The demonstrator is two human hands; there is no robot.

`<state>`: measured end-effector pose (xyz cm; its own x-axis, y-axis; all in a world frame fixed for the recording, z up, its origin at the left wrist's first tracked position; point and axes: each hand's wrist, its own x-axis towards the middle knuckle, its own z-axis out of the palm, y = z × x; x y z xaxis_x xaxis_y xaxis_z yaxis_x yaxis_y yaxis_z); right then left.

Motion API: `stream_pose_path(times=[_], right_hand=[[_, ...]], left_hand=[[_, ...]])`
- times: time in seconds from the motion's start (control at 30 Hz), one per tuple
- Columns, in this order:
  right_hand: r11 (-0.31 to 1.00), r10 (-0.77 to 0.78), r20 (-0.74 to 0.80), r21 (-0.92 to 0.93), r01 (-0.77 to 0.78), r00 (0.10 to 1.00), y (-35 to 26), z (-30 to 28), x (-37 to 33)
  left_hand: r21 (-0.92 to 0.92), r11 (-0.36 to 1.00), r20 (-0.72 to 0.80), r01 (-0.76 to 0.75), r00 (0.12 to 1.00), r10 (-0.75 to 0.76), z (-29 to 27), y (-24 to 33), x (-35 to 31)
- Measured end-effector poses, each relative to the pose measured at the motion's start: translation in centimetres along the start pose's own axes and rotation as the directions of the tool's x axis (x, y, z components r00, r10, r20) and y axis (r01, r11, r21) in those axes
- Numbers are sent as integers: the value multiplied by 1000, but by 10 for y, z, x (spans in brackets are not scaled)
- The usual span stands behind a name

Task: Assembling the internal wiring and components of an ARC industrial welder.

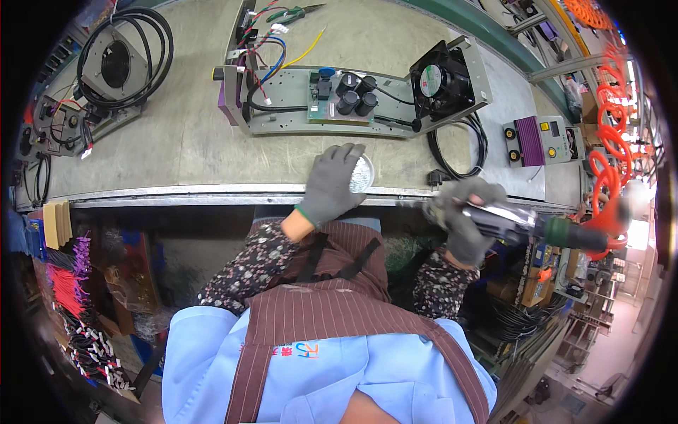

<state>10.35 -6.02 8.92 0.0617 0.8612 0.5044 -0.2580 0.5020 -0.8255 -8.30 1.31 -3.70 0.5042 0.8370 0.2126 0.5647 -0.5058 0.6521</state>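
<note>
Resting on a small round silver dish at the near bench edge, your gloved left hand lies fingers spread, gripping nothing. Right hand, just right and nearer, is clenched around a powered screwdriver. Far side: grey metal chassis carrying circuit board, black fan.

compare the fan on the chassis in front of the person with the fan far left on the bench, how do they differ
The black fan stands upright at the right end of the grey chassis; the far-left fan lies flat, facing up. A coiled black cable rings the far-left fan, while the black fan's cable coil lies on the bench beside it. The black fan bears a round label; the far-left fan shows none. Both sit in metal mounts.
</note>
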Motion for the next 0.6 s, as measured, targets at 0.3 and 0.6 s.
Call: stream_pose_path(times=[0.3,0.6], right_hand=[[871,279,-62,-403,-280,958,75,12,17],[894,281,-35,-353,-275,959,94,13,23]], left_hand=[[-12,1000,-97,4,995,-5,11,-13,-16],[-15,1000,-69,11,998,-12,10,-16,-17]])
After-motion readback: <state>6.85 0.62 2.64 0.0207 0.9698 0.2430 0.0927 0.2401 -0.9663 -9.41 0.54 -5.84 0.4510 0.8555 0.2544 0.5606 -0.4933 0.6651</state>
